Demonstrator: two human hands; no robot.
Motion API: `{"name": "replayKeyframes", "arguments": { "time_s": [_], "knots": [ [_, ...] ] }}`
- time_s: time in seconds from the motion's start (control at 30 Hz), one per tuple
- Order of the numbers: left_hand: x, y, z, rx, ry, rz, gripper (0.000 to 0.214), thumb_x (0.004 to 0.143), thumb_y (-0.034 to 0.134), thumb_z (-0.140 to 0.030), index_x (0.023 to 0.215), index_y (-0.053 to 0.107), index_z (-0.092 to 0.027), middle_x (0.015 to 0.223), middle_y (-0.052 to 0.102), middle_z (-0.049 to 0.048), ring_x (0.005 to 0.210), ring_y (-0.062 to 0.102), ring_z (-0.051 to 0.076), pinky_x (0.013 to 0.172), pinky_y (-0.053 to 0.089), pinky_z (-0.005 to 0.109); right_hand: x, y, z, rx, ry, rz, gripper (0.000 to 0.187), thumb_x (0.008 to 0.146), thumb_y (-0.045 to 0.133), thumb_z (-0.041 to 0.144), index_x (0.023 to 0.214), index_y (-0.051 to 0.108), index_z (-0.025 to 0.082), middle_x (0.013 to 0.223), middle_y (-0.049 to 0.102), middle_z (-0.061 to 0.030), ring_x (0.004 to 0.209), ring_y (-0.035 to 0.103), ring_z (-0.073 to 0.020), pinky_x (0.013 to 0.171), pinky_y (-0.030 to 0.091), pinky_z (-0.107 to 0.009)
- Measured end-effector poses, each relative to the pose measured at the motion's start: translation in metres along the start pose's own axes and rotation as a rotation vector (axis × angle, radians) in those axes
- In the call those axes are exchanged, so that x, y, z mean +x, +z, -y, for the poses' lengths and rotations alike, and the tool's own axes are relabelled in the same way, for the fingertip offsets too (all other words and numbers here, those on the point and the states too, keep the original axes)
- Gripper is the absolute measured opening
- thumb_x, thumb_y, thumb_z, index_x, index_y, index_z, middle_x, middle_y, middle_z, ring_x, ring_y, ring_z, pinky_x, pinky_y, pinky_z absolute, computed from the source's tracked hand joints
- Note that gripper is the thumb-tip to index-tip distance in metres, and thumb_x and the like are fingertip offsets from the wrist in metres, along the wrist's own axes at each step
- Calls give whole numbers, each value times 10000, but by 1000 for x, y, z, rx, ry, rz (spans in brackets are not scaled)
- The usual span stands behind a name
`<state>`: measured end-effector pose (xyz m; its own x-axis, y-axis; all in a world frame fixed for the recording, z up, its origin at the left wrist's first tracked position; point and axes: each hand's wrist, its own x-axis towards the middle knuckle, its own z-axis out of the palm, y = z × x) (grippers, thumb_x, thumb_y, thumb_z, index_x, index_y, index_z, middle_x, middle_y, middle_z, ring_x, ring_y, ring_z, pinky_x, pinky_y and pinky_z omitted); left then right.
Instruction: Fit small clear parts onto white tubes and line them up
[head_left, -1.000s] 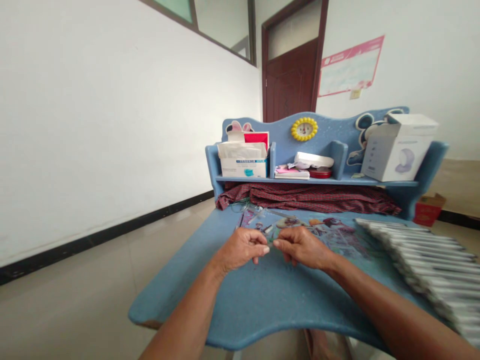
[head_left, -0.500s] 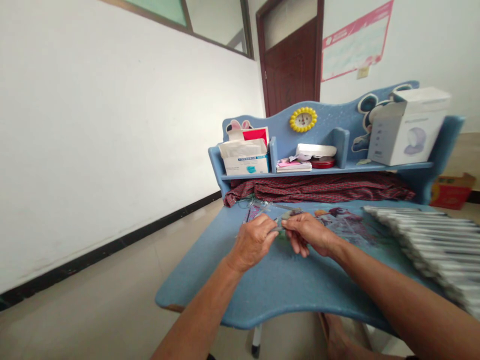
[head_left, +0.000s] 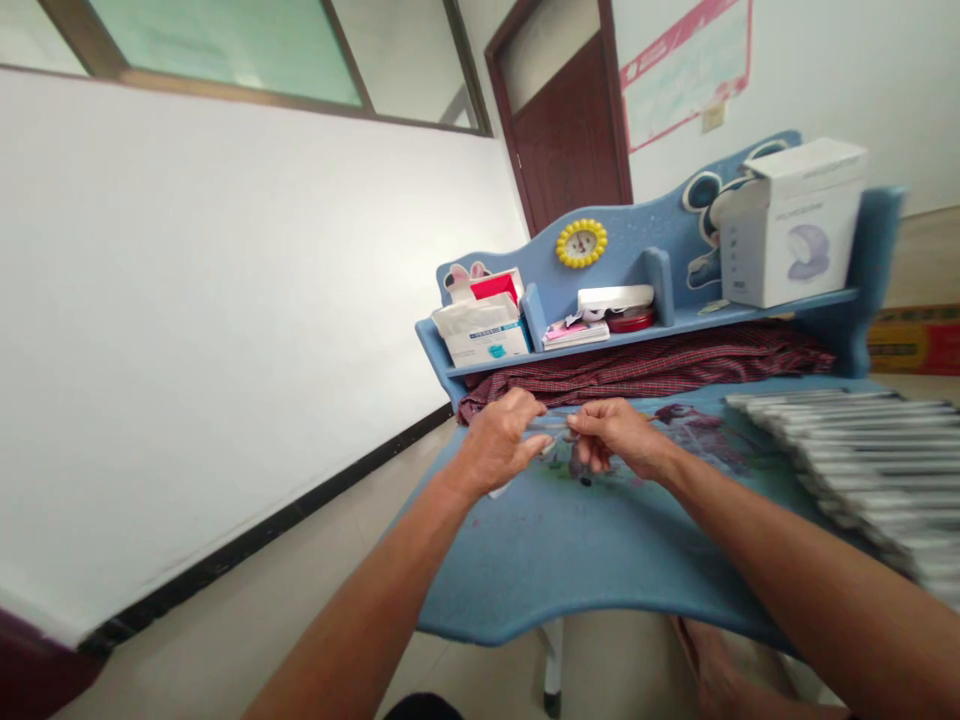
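Note:
Over the blue desk (head_left: 540,560), both hands are close together. My left hand (head_left: 501,445) has its thumb and fingers apart, with a gap between them. Facing it, my right hand (head_left: 616,436) pinches with thumb and forefinger, its other fingers curled below. Something thin and greyish shows in the gap between the hands, too small and blurred to name. Just under my right hand is a small dark grey thing, partly hidden by the fingers. A stack of silvery white rods (head_left: 870,460) lies on the desk to the right.
Behind the hands, red checked cloth (head_left: 645,362) lies under a blue shelf (head_left: 705,318). The shelf bears a face-mask box (head_left: 487,335), booklets (head_left: 576,335), a red round case (head_left: 630,320) and a big white box (head_left: 799,225). A white wall stands to the left.
The camera view has tilted and shifted. My left hand's thumb and fingers have spread apart from their earlier pinch; my right hand still pinches. The small dark grey thing now shows below it.

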<state>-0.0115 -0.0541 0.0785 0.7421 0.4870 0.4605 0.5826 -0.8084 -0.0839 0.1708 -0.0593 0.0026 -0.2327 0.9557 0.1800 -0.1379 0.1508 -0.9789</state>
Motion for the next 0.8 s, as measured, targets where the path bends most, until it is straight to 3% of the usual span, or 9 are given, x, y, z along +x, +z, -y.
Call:
{"name": "replayKeyframes", "arguments": {
  "time_s": [0.1,0.23,0.3,0.37,0.57,0.7,0.8],
  "knots": [
    [-7,-5,12,67,-260,-61,226,739,542,-304,899,584,-150,843,579,58,762,533,160,676,385,260,3,-14,-3,0,43,-146,282,747,543,379,587,465,161,421,560,11,275,460,-80,263,281,-161],
    [-36,10,33,131,-571,324,174,690,558,-332,679,604,-165,611,558,24,595,511,155,533,313,241,5,-29,-11,-6,93,-205,261,766,519,332,575,446,169,414,560,3,274,459,-87,260,274,-166],
    [-51,22,40,125,-624,441,162,653,583,-330,654,604,-169,615,566,29,599,516,161,514,287,238,6,-33,-15,-7,104,-210,252,765,521,327,581,449,170,415,563,2,275,459,-88,261,276,-168],
    [-61,34,43,103,-664,473,141,626,601,-311,653,599,-173,616,569,26,590,515,156,504,271,232,7,-34,-18,-11,114,-210,253,752,539,333,581,446,172,417,565,1,277,462,-88,263,281,-169],
    [-72,47,49,-215,-751,352,81,588,575,-153,532,517,-159,479,492,-31,476,471,103,464,268,203,6,-34,-21,-36,129,-175,278,737,556,366,577,442,169,436,574,-3,288,470,-83,270,288,-164],
    [-76,39,51,-626,-912,229,58,617,548,-161,622,491,-161,426,483,-49,400,478,102,420,306,196,3,-33,-22,-38,113,-57,307,724,569,405,577,455,160,451,581,-7,300,478,-82,285,313,-166],
    [-77,30,48,-833,-913,105,140,606,608,-198,681,498,-154,460,528,-37,418,512,103,436,359,202,2,-31,-23,-34,104,36,331,709,583,436,581,467,154,449,581,-7,297,470,-79,297,333,-173]
  ]
}}
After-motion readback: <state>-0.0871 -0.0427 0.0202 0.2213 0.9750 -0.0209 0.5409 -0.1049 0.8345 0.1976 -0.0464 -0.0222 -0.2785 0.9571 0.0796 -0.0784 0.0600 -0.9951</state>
